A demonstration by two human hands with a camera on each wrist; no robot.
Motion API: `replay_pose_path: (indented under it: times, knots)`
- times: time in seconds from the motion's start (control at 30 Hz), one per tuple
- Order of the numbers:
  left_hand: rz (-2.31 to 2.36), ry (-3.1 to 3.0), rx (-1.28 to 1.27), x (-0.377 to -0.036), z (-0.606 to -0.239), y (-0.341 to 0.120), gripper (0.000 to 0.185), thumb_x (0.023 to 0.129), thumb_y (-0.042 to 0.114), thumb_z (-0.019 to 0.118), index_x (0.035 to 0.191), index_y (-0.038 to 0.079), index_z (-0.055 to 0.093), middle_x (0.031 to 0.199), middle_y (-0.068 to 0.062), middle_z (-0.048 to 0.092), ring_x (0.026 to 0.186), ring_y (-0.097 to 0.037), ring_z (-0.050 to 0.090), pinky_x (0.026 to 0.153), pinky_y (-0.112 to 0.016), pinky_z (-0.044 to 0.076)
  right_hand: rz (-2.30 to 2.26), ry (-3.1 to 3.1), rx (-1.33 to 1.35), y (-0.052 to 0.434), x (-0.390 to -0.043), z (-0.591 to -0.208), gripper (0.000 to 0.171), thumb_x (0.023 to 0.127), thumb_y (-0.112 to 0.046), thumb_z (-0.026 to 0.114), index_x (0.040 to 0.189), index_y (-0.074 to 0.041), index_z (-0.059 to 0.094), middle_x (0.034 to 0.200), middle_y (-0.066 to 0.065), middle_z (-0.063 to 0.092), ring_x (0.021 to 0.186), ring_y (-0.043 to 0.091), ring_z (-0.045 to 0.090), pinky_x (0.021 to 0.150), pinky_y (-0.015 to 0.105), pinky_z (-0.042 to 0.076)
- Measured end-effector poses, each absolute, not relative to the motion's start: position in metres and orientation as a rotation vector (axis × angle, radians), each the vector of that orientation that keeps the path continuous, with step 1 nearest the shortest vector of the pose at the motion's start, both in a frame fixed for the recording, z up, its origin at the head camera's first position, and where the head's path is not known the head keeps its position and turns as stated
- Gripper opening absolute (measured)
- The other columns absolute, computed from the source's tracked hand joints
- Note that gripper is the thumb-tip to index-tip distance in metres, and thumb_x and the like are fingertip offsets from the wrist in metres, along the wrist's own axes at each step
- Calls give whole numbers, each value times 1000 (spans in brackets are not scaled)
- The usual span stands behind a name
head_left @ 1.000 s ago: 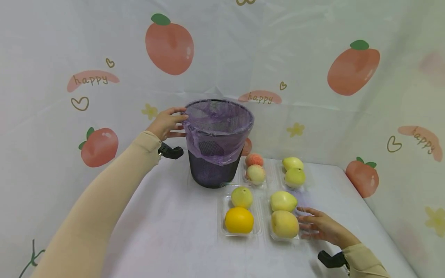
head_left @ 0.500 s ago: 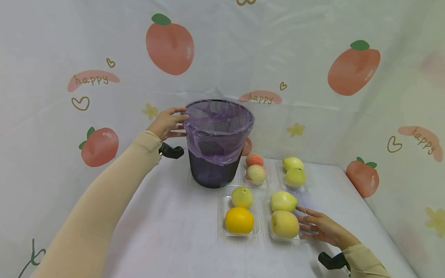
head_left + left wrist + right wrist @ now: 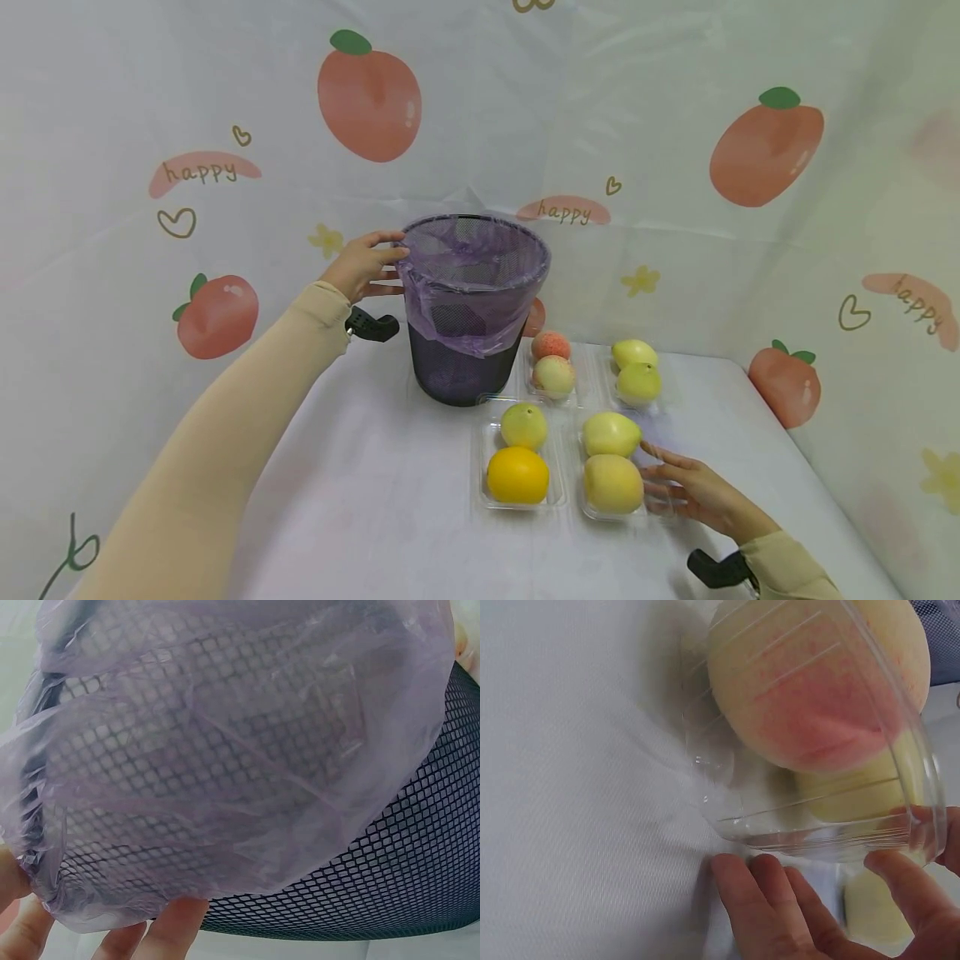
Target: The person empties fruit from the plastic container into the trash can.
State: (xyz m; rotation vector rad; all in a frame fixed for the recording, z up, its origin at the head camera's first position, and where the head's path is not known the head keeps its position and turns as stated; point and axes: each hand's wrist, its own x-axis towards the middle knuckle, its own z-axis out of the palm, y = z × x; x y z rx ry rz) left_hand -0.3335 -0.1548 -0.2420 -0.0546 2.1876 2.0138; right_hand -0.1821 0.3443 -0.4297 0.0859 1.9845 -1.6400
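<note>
My left hand (image 3: 362, 265) gripped the rim of the purple-lined mesh bin (image 3: 471, 308) to steady it, while my right hand (image 3: 693, 492), fingers spread, braced the nearest clear fruit tray (image 3: 654, 498) (holding two yellow-green fruits) against the table (image 3: 360, 500).

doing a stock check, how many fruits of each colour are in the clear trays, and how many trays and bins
yellow-green fruits: 5
orange fruit: 1
pink-red fruits: 2
clear trays: 4
mesh bin with purple liner: 1
total: 8 fruits, 4 trays, 1 bin, 13 things
</note>
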Motion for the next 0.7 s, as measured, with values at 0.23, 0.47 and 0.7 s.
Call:
replay_pose_path:
  times: [0.23,0.47,0.7]
  knots:
    - [2016,2183,-49,-335,-242,-155,52,102,20,51,151,21,34,116,0,46,107,-24,53,94,-41,55,-1659,1983,37,345,-179,-430,66,102,-27,50,154,-5,14,130,12,53,114,19,57,92,43,56]
    - [2025,2177,-56,-335,-244,-155,52,102,20,51,151,21,34,115,-1,46,108,-25,52,96,-43,54,-1683,1979,48,344,-178,-433,69,103,-28,49,154,-7,8,131,12,52,112,17,58,92,42,56]
    - [2027,2179,-60,-336,-244,-154,52,101,20,53,150,21,35,112,-1,47,106,-24,52,96,-43,54,-1760,1873,6,347,-178,-434,61,104,-27,46,156,-33,15,120,-2,58,109,13,61,92,36,56]
